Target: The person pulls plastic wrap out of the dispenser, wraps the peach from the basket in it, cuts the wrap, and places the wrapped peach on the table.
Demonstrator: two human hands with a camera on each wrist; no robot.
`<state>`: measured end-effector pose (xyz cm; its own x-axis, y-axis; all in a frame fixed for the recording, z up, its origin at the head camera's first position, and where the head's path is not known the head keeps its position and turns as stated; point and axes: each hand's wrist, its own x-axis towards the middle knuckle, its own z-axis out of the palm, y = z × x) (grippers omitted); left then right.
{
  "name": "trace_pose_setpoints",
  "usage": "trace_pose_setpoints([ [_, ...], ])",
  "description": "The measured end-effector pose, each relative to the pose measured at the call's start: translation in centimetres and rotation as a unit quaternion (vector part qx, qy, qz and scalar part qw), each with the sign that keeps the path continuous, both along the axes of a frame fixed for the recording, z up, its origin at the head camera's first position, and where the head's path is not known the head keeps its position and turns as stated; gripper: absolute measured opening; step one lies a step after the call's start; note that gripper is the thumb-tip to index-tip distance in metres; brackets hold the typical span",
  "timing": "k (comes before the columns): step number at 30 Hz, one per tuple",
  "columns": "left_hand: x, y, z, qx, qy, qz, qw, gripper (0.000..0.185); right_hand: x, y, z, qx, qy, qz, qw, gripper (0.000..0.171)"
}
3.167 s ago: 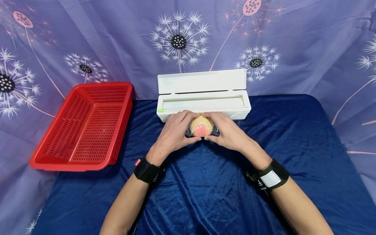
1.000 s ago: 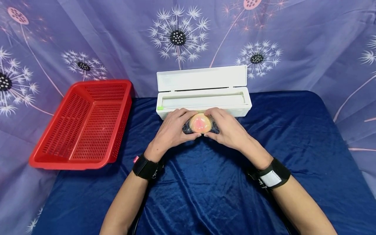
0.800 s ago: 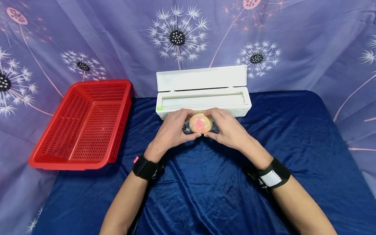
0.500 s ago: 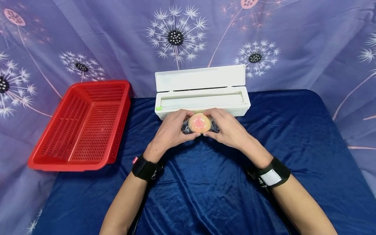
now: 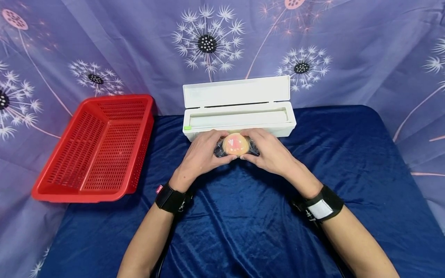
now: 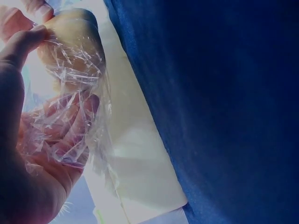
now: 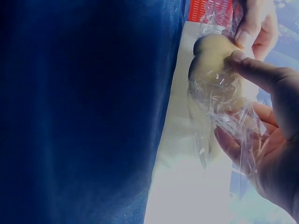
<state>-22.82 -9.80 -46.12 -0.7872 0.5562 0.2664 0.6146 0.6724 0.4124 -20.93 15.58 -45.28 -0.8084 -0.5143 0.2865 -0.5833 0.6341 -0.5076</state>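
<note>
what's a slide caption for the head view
Left hand and right hand hold a round pink-yellow fruit in clear plastic film before an open long white box; red plastic basket at left.

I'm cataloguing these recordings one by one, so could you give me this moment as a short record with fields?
Left hand: thumb and fingers round the left side of the fruit
Right hand: same grip from the right
Held item: round pink-and-yellow fruit, peach-like
Wrapping: clear film over the fruit, crinkled and loose at the sides
Box: white box just beyond the hands, lid open
Container: red basket, left of the box
Surface: dark blue cloth
Backdrop: purple curtain, dandelion print
</note>
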Motion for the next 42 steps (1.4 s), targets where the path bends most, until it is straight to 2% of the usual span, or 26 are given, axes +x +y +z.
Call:
trace_pose_setpoints([
  [4, 0.05, -0.08, -0.04, -0.005, 0.004, -0.001, 1.0000, 0.068, -0.01, -0.06, -0.07, 0.007, 0.021, 0.008, 1.000, 0.066],
  [11, 0.04, -0.21, 0.03, -0.015, 0.011, -0.004, 0.9998, 0.070, -0.05, -0.35, -0.23, 0.012, 0.096, 0.029, 0.995, 0.079],
  [14, -0.05, -0.26, 0.08, -0.011, 0.012, -0.012, 0.9998, 0.069, -0.03, -0.53, -0.25, 0.010, 0.107, 0.031, 0.994, 0.082],
  [20, -0.18, -0.26, 0.12, -0.008, 0.011, -0.018, 0.9997, 0.067, 0.05, -0.50, -0.26, 0.001, 0.075, 0.017, 0.997, 0.072],
  [25, -0.27, -0.18, 0.11, -0.011, 0.007, -0.021, 0.9997, 0.065, 0.07, -0.46, -0.22, -0.016, 0.051, 0.012, 0.998, 0.071],
  [42, -0.46, -0.20, 0.10, -0.018, 0.007, -0.017, 0.9997, 0.062, -0.10, -0.39, -0.24, -0.023, 0.039, 0.017, 0.999, 0.063],
])
